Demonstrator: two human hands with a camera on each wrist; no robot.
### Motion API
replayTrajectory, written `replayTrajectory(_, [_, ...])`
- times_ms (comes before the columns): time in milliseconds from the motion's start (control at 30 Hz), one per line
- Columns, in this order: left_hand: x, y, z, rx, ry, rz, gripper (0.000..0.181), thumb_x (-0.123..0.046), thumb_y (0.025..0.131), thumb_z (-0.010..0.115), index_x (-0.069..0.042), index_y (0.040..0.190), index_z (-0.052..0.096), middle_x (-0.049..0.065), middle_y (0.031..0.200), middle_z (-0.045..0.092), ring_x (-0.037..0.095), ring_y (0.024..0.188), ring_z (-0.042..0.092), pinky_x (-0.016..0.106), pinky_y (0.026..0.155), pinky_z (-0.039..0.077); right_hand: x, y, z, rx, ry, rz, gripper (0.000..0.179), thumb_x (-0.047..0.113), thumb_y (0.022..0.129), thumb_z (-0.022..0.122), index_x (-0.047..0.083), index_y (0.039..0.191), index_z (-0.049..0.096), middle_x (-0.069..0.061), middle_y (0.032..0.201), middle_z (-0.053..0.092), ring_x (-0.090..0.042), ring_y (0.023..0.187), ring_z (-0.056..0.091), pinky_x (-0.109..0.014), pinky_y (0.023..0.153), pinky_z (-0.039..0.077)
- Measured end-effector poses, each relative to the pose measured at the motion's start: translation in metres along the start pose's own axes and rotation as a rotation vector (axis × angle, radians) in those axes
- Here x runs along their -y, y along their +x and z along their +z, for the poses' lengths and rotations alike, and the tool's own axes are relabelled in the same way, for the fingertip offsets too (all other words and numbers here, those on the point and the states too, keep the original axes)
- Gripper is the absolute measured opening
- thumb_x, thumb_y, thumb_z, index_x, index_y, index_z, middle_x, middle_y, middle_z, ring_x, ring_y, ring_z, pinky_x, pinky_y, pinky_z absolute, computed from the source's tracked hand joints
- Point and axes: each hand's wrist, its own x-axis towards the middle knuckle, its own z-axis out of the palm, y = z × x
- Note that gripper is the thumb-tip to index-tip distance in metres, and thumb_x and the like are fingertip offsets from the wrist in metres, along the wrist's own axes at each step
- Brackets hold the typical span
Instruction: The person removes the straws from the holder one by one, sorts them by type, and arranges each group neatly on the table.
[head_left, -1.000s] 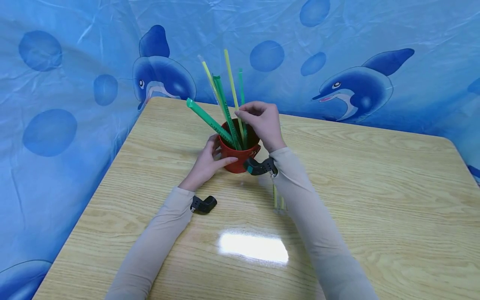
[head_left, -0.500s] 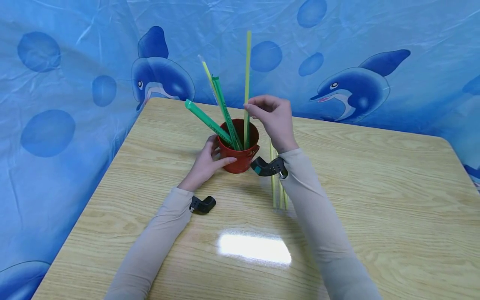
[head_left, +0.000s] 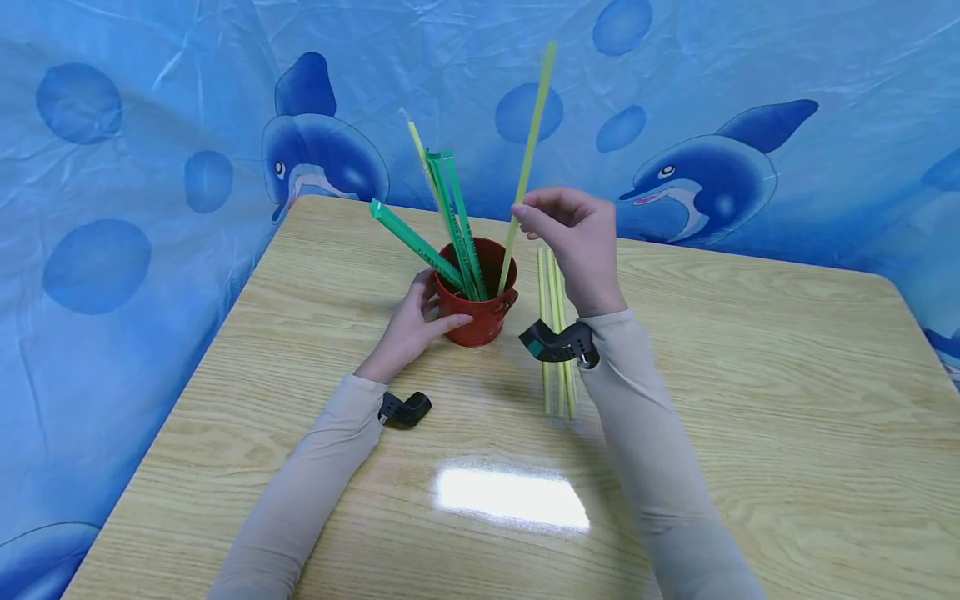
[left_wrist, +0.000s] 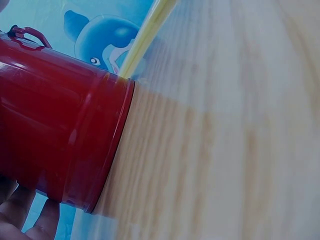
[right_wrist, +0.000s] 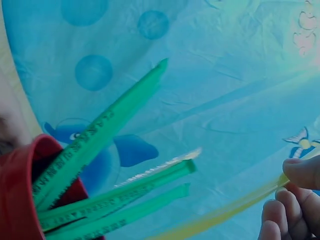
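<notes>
My left hand holds the small red bucket from its left side, thumb across the front. In the left wrist view, the bucket stands on the table with fingers curled at its side. Thumb and fingertips of my right hand pinch a long yellow straw, which leans right with its lower end still inside the bucket's mouth. Several green straw packets with dark lettering lean left in the bucket, beside a yellow straw in a clear wrapper. In the right wrist view, the green packets fan out.
Several yellow straws in clear wrappers lie on the wooden table just right of the bucket, partly behind my right hand and wrist camera. A blue curtain with dolphins hangs behind the table.
My right hand has moved right and lifted the yellow straw partway, its top now tilting right. One green packet has swung left against the others. The left hand and bucket stay in place.
</notes>
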Motion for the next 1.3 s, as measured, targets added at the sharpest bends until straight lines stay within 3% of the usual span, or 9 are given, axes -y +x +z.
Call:
replayTrajectory(500, [0.0, 0.0, 0.0, 0.0, -0.001, 0.01, 0.076, -0.008, 0.086, 0.07, -0.006, 0.146, 0.024, 0.013, 0.144, 0.038, 0.023, 0.133, 0.035, 0.037, 0.108, 0.033, 0.013, -0.004, -0.022, -0.095, 0.019, -0.045, 0.003, 0.002, 0.081, 0.071, 0.002, 0.082, 0.073, -0.007, 0.078, 0.068, -0.018, 0.062, 0.059, -0.03, 0.065, 0.052])
replayTrajectory(700, [0.0, 0.0, 0.001, 0.0, -0.003, 0.013, 0.075, -0.007, 0.085, 0.07, -0.006, 0.146, 0.024, 0.013, 0.144, 0.038, 0.023, 0.133, 0.035, 0.038, 0.108, 0.033, 0.014, -0.006, -0.027, -0.103, 0.017, -0.109, 0.008, -0.001, 0.082, 0.068, 0.005, 0.08, 0.073, -0.006, 0.075, 0.067, -0.018, 0.061, 0.059, -0.031, 0.063, 0.052])
replayTrajectory(1300, [0.0, 0.0, 0.0, 0.0, -0.016, 0.016, 0.076, -0.006, 0.085, 0.07, -0.007, 0.146, 0.024, 0.013, 0.143, 0.038, 0.023, 0.133, 0.036, 0.037, 0.107, 0.035, 0.023, -0.009, -0.036, -0.072, 0.114, -0.097, 0.008, -0.002, 0.085, 0.065, -0.01, 0.085, 0.064, -0.009, 0.079, 0.066, -0.019, 0.069, 0.062, -0.03, 0.066, 0.053])
